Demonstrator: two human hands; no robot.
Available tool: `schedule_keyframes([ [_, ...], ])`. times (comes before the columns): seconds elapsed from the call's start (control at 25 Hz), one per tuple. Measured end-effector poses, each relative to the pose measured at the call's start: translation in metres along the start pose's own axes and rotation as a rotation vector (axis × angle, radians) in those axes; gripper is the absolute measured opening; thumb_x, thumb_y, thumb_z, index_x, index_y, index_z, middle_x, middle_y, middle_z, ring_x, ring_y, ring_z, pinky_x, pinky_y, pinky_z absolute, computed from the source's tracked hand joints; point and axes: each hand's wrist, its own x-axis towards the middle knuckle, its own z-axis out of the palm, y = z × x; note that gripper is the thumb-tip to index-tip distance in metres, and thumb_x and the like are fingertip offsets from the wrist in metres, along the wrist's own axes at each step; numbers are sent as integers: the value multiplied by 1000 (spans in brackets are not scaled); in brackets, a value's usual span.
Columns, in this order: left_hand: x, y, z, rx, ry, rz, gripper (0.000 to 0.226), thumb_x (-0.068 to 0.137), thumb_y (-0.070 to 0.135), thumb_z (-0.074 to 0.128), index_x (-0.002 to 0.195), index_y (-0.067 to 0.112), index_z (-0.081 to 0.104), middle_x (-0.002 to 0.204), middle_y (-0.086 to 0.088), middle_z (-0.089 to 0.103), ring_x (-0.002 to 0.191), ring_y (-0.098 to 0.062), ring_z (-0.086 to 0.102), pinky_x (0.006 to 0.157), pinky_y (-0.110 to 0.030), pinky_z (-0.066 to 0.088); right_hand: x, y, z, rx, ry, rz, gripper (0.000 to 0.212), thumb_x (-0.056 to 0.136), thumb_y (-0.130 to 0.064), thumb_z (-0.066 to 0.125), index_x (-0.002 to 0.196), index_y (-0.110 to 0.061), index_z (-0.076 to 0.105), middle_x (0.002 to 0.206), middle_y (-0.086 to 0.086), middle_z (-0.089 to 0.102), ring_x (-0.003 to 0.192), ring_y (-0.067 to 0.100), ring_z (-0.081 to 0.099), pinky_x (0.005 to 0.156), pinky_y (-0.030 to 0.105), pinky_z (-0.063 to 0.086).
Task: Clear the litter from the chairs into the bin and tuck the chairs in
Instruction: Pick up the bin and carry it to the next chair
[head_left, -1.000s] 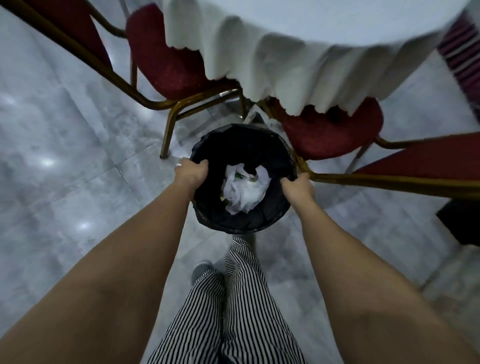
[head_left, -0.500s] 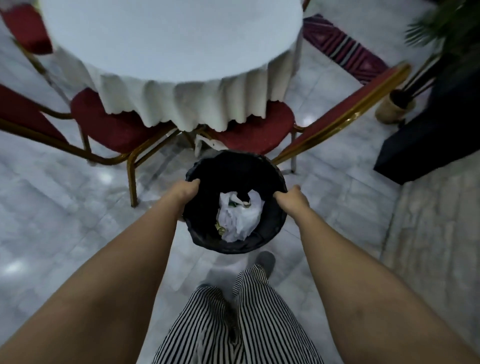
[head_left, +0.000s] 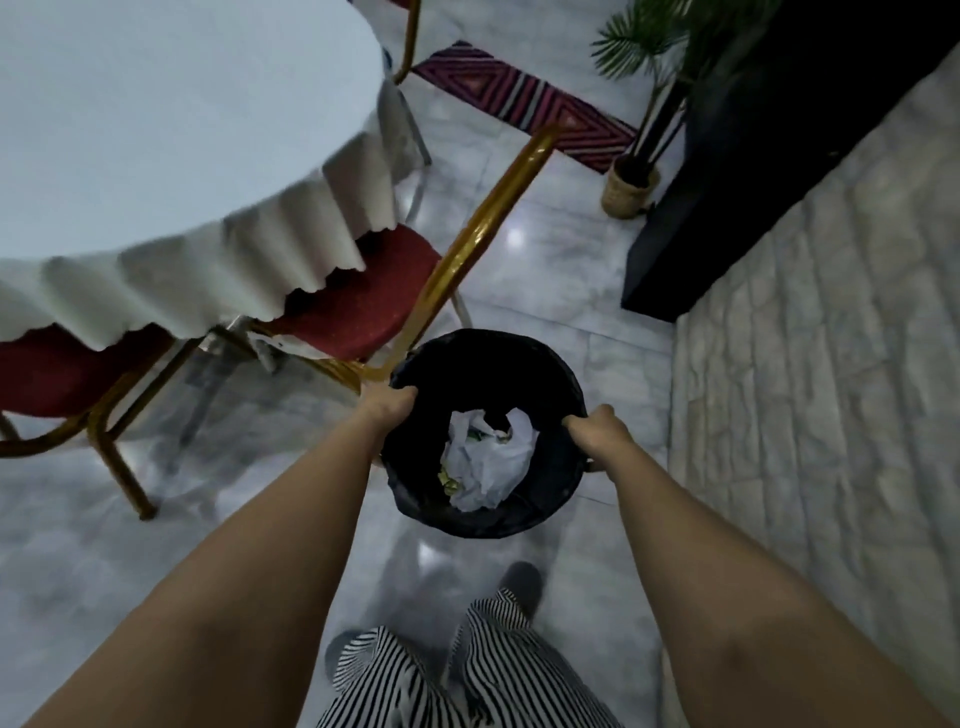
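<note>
Both hands clench the bin (head_left: 483, 358) by its rim: the left hand (head_left: 390, 403) on the left edge, the right hand (head_left: 597, 427) on the right edge, fingers curled over the black liner. The bin hangs between them above the floor (head_left: 545, 280), mouth up, with crumpled white litter (head_left: 488, 457) lying at the bottom. Just beyond the left hand, up and to the left, stands the nearer of the 2 chairs (head_left: 363, 296), its red seat partly under the tablecloth (head_left: 171, 171), its gold back rail running diagonally past the bin. The left hand is the nearer one to it, so tucking likely falls to that side. No brand, label or writing can be read anywhere.
</note>
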Motion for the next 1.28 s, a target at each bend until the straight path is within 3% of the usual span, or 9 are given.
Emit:
schedule_keyframes([
  [0.24, 26, 69, 90, 30, -75, -10, 39, 99, 15, 40, 132, -4, 44, 111, -18, 57, 83, -30, 56, 75, -39, 47, 56, 21, -93, 133, 35, 42, 62, 92, -27, 50, 146, -11, 25, 126, 16, 51, 103, 34, 57, 76, 50, 59],
  [0.44, 54, 126, 143, 35, -78, 9, 40, 95, 12, 39, 130, -6, 45, 103, -21, 59, 77, -31, 59, 72, -40, 50, 107, 22, -148, 129, 95, 20, 63, 93, -28, 50, 144, -3, 23, 129, 21, 53, 107, 38, 59, 87, 55, 55],
  [0.6, 95, 183, 171, 35, -55, -16, 45, 94, 13, 41, 135, -4, 44, 120, -23, 58, 94, -36, 60, 69, -37, 49, 162, -4, -183, 122, 113, 43, 62, 93, -27, 50, 144, -1, 24, 129, 21, 52, 108, 38, 58, 89, 54, 54],
  [0.72, 126, 232, 187, 31, -100, -38, 42, 96, 16, 40, 135, 0, 47, 120, -19, 60, 77, -30, 58, 51, -31, 45, 204, -28, -210, 136, 121, 65, 61, 93, -26, 50, 143, -1, 24, 128, 21, 52, 108, 38, 58, 90, 54, 54],
  [0.84, 152, 287, 198, 19, -112, -53, 42, 98, 20, 40, 135, 3, 49, 120, -19, 61, 70, -27, 55, 47, -28, 41, 242, -60, -242, 134, 137, 83, 67, 93, -26, 50, 147, -1, 20, 133, 21, 50, 113, 38, 56, 93, 53, 52],
  [0.92, 175, 327, 205, 0, -135, -50, 41, 98, 21, 39, 133, 2, 49, 115, -18, 61, 75, -28, 58, 52, -30, 44, 271, -86, -265, 145, 160, 75, 71, 92, -26, 51, 150, -1, 18, 136, 21, 49, 115, 38, 55, 94, 52, 52],
  [1.04, 206, 374, 213, -41, -91, -43, 49, 99, 26, 39, 140, 0, 41, 130, -21, 55, 110, -37, 59, 82, -40, 51, 310, -121, -291, 121, 168, 47, 69, 92, -26, 51, 148, -2, 20, 135, 22, 50, 115, 38, 55, 94, 52, 52],
  [1.12, 226, 402, 218, -70, -83, -55, 56, 100, 34, 40, 144, -1, 36, 138, -23, 50, 121, -39, 53, 98, -46, 47, 339, -144, -306, 94, 148, 55, 68, 92, -26, 52, 147, -2, 21, 135, 22, 50, 115, 39, 55, 93, 52, 52],
  [1.28, 276, 462, 224, -148, -29, -61, 60, 100, 42, 39, 141, -1, 42, 137, -23, 53, 120, -40, 55, 100, -48, 47, 411, -209, -341, -35, 113, 11, 63, 94, -27, 52, 145, -2, 25, 136, 23, 48, 114, 40, 55, 93, 51, 53],
])
